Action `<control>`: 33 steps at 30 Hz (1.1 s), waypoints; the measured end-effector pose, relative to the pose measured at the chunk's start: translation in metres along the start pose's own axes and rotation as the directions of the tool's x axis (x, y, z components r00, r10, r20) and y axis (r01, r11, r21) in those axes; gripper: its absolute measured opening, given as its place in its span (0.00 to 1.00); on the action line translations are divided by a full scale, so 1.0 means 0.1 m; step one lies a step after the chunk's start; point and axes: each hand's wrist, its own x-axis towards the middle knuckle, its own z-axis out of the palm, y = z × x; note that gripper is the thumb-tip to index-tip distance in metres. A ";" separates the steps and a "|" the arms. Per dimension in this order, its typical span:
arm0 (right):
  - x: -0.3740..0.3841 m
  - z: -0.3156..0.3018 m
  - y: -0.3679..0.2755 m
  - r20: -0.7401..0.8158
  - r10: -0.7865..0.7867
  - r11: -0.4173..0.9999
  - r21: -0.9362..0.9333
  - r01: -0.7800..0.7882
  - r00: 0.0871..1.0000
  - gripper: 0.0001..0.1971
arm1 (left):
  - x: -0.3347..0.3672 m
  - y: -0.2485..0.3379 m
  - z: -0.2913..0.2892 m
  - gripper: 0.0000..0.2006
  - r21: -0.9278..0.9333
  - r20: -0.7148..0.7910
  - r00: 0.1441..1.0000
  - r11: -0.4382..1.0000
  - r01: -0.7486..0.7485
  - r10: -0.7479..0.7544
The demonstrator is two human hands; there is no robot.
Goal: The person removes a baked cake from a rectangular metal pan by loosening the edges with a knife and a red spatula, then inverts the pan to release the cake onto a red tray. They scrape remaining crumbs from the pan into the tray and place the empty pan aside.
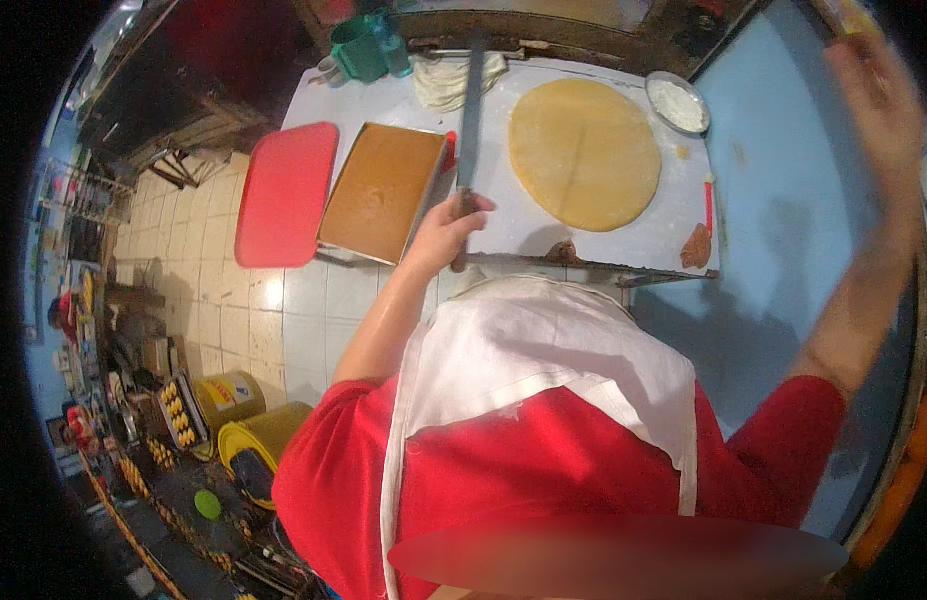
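My left hand (451,230) is wrapped round the handle of a long straight knife (470,130), its blade pointing away from me over the table. Just left of the blade lies a rectangular metal pan holding a flat brown sheet cake (385,185). Right of the knife, a large round of yellow dough (585,155) is spread on the white tabletop (623,250). My right hand (878,105) is raised high at the far right, beside the blue wall. Its fingers are blurred near the picture's rim, and whether they hold anything cannot be made out.
A red tray (286,195) adjoins the pan on the left. Behind are a green jug (360,50) and a crumpled white cloth (455,82). A bowl of white powder (677,103) stands far right, above a red-handled tool (708,200). Yellow buckets (268,445) stand lower left.
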 end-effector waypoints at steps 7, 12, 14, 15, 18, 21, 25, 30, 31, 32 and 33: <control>-0.98 2.54 -2.09 0.213 -0.267 0.865 0.482 0.136 0.940 0.41 | -0.18 0.17 0.48 0.11 0.192 0.272 0.960 0.974 -0.122 0.066; -1.27 2.93 -2.28 0.157 -0.142 0.581 0.813 -0.046 0.977 0.43 | -0.51 -0.09 0.46 0.11 0.077 0.162 0.987 0.997 -0.025 0.012; -1.44 3.07 -2.29 0.241 -0.138 0.463 0.873 -0.152 0.961 0.42 | -0.69 -0.21 0.23 0.13 0.063 0.051 0.992 0.992 0.111 -0.115; -1.54 3.16 -2.29 0.262 -0.122 0.498 0.851 -0.169 0.957 0.34 | -0.78 -0.25 0.06 0.14 0.084 -0.026 0.983 0.980 0.181 -0.180; -1.85 3.43 -2.33 0.351 -0.103 0.593 0.773 -0.226 0.931 0.24 | -0.97 -0.38 -0.48 0.12 0.098 -0.195 0.981 0.995 0.029 -0.010; -2.12 3.52 -2.44 0.555 0.016 0.569 0.679 -0.464 0.832 0.17 | -1.14 -0.45 -1.14 0.14 0.111 -0.393 0.919 0.991 0.070 -0.021; -2.14 3.58 -2.77 0.680 0.161 0.612 0.500 -0.613 0.715 0.17 | -1.27 -0.46 -2.09 0.14 0.062 -0.465 0.885 0.998 0.005 0.024; -1.62 3.87 -3.31 0.612 0.208 0.687 0.464 -0.559 0.763 0.14 | -1.31 -0.58 -2.94 0.14 0.135 -0.559 0.827 0.991 0.023 0.057; -1.46 3.94 -3.39 0.593 0.190 0.675 0.499 -0.543 0.782 0.13 | -1.31 -0.61 -3.05 0.14 0.110 -0.562 0.825 0.994 0.010 0.054; -1.28 4.03 -3.47 0.576 0.179 0.661 0.530 -0.531 0.798 0.12 | -1.31 -0.64 -3.14 0.14 0.070 -0.558 0.829 0.998 -0.004 0.043; -1.10 4.12 -3.53 0.548 0.165 0.645 0.569 -0.510 0.820 0.11 | -1.30 -0.67 -3.22 0.14 0.047 -0.557 0.830 0.999 -0.013 0.037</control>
